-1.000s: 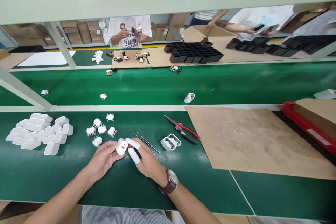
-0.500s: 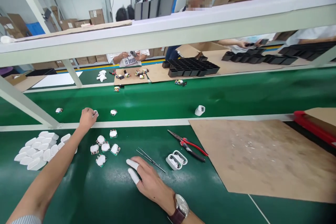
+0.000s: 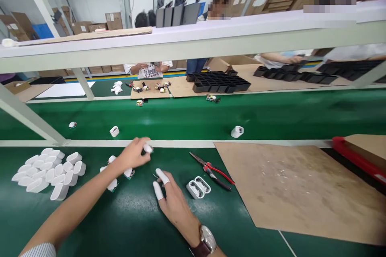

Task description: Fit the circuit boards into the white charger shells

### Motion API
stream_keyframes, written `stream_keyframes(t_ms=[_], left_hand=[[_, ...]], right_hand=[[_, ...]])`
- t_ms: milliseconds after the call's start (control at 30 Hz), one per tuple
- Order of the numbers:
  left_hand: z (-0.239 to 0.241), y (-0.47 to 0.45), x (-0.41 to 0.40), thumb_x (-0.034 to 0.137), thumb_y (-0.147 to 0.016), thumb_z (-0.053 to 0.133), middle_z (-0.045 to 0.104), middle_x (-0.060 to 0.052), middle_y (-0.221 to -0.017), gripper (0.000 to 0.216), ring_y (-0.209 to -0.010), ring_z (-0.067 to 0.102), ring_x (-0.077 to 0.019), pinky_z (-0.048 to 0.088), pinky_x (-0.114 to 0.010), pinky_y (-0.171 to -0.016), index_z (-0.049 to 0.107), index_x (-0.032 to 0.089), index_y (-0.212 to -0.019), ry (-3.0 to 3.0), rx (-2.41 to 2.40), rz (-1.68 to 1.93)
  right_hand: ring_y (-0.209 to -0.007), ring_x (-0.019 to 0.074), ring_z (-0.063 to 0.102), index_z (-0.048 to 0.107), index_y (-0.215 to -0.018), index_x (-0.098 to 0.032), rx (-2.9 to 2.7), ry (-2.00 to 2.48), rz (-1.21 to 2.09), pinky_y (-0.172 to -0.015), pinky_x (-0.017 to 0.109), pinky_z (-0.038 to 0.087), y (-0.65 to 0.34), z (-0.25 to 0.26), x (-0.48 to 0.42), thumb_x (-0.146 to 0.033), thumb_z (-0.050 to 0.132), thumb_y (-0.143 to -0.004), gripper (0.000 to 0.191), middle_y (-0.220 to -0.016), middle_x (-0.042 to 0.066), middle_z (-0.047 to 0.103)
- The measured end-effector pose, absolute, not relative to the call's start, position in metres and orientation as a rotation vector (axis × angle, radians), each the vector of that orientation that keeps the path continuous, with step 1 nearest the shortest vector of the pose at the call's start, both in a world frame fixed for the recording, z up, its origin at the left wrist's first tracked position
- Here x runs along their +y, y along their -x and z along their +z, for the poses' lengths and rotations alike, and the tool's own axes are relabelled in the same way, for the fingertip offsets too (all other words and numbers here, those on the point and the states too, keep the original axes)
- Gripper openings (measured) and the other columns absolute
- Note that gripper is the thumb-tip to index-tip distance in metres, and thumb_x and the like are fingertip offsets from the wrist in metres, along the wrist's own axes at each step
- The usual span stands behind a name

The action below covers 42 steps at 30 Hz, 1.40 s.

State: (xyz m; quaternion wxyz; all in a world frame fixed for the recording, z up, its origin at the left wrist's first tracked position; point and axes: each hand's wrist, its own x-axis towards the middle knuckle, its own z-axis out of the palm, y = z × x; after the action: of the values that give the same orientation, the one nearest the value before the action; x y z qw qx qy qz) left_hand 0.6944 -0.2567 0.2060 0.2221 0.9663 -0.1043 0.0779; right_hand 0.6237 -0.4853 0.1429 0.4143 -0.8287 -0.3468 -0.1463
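My left hand (image 3: 135, 154) is closed on a small circuit board with a white top (image 3: 148, 148), above the near edge of the belt. Under that forearm, partly hidden, lie several more white-topped circuit boards (image 3: 112, 185). My right hand (image 3: 175, 200), white covers on thumb and forefinger, rests low over the table with those fingers apart. Just the tip of the tweezers (image 3: 155, 176) shows beside its forefinger; whether the hand touches them I cannot tell. Right of it stand two white casings (image 3: 195, 190) with parts inside, near red-and-black long-nose pliers (image 3: 210, 170).
Several white casings (image 3: 38, 172) are grouped at the left. Two filled casings (image 3: 114, 131) (image 3: 237, 131) and a board (image 3: 72, 125) sit on the green belt (image 3: 181, 120). Brown cardboard (image 3: 289, 184) covers the right side. A shelf beam (image 3: 193, 42) crosses above; co-workers sit beyond.
My left hand let go of a white casing on the belt, took a circuit board from the belt and moved right. My right hand shifted slightly, now covering most of the tweezers.
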Motion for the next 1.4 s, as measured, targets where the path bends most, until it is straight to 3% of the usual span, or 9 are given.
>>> stream_keyframes(t_ms=[267,400,500,667,800,933,1100,1233,1400], left_hand=[[0.207,-0.557,-0.252,0.053,-0.086,0.08,0.07,-0.013,-0.12,0.066,-0.109,0.064,-0.0338,0.051,-0.046,-0.096,0.058,0.026,-0.142,-2.627,-0.353,0.325],[0.225,-0.539,-0.157,0.054,-0.094,0.07,0.068,-0.017,-0.118,0.038,-0.115,0.06,-0.0384,0.048,-0.055,-0.102,0.071,0.021,-0.112,-2.883,-0.005,0.752],[0.219,-0.526,-0.098,0.051,-0.095,0.066,0.066,-0.021,-0.127,0.033,-0.129,0.052,-0.047,0.046,-0.064,-0.102,0.073,0.019,-0.098,-3.107,0.137,0.755],[0.205,-0.522,-0.089,0.037,-0.103,0.05,0.07,-0.015,-0.129,0.031,-0.134,0.053,-0.044,0.05,-0.063,-0.099,0.072,0.022,-0.088,-3.117,0.012,0.645],[0.217,-0.539,-0.116,0.038,-0.104,0.051,0.07,-0.012,-0.13,0.026,-0.119,0.066,-0.0318,0.053,-0.051,-0.105,0.071,0.023,-0.108,-2.903,-0.175,0.591],[0.229,-0.546,-0.101,0.043,-0.098,0.063,0.066,-0.017,-0.137,0.036,-0.135,0.054,-0.0406,0.046,-0.059,-0.109,0.065,0.019,-0.125,-3.015,-0.05,0.675],[0.223,-0.523,-0.059,0.042,-0.084,0.079,0.064,-0.016,-0.141,0.026,-0.141,0.046,-0.0472,0.047,-0.064,-0.106,0.073,0.021,-0.097,-3.188,0.212,0.536],[0.222,-0.517,-0.063,0.028,-0.088,0.072,0.068,-0.013,-0.139,0.012,-0.143,0.046,-0.0483,0.044,-0.069,-0.108,0.07,0.021,-0.079,-3.139,0.186,0.416],[0.24,-0.535,-0.127,0.035,-0.1,0.06,0.068,-0.012,-0.135,0.02,-0.124,0.065,-0.031,0.052,-0.047,-0.108,0.067,0.022,-0.087,-2.704,-0.12,0.413]], right_hand=[[-0.107,0.0322,0.068,0.05,-0.145,-0.018,-1.013,2.181,-0.347,-0.086,0.049,0.063,-0.616,0.147,-0.487,-0.031,0.05,-0.107,0.041,-0.121,0.017,0.065],[-0.086,0.0305,0.066,0.065,-0.12,-0.018,-1.1,2.33,-0.376,-0.073,0.048,0.062,-0.607,0.146,-0.475,-0.051,0.065,-0.098,0.04,-0.1,0.012,0.063],[-0.083,0.0265,0.065,0.068,-0.108,-0.019,-1.135,2.349,-0.321,-0.073,0.043,0.061,-0.606,0.149,-0.469,-0.035,0.063,-0.1,0.018,-0.096,0.01,0.061],[-0.107,0.0273,0.065,0.061,-0.126,-0.021,-1.221,2.184,-0.123,-0.094,0.047,0.061,-0.604,0.163,-0.478,-0.015,0.055,-0.099,0.028,-0.119,0.012,0.063],[-0.117,0.0302,0.063,0.057,-0.134,-0.021,-1.214,2.203,-0.177,-0.1,0.052,0.059,-0.598,0.161,-0.483,-0.016,0.055,-0.101,0.034,-0.131,0.014,0.064],[-0.109,0.0288,0.066,0.049,-0.148,-0.022,-1.195,2.176,-0.223,-0.094,0.05,0.061,-0.596,0.147,-0.485,-0.018,0.051,-0.104,0.044,-0.124,0.013,0.068],[-0.121,0.0351,0.063,0.054,-0.145,-0.022,-1.241,2.288,-0.437,-0.09,0.054,0.06,-0.587,0.11,-0.485,-0.019,0.042,-0.107,0.04,-0.144,0.018,0.061],[-0.13,0.0382,0.059,0.053,-0.147,-0.02,-1.202,2.408,-0.504,-0.088,0.056,0.059,-0.575,0.093,-0.48,-0.019,0.038,-0.107,0.042,-0.155,0.019,0.052],[-0.129,0.038,0.059,0.058,-0.14,-0.016,-1.229,2.338,-0.419,-0.094,0.057,0.059,-0.58,0.11,-0.48,-0.011,0.042,-0.103,0.041,-0.143,0.021,0.061]])
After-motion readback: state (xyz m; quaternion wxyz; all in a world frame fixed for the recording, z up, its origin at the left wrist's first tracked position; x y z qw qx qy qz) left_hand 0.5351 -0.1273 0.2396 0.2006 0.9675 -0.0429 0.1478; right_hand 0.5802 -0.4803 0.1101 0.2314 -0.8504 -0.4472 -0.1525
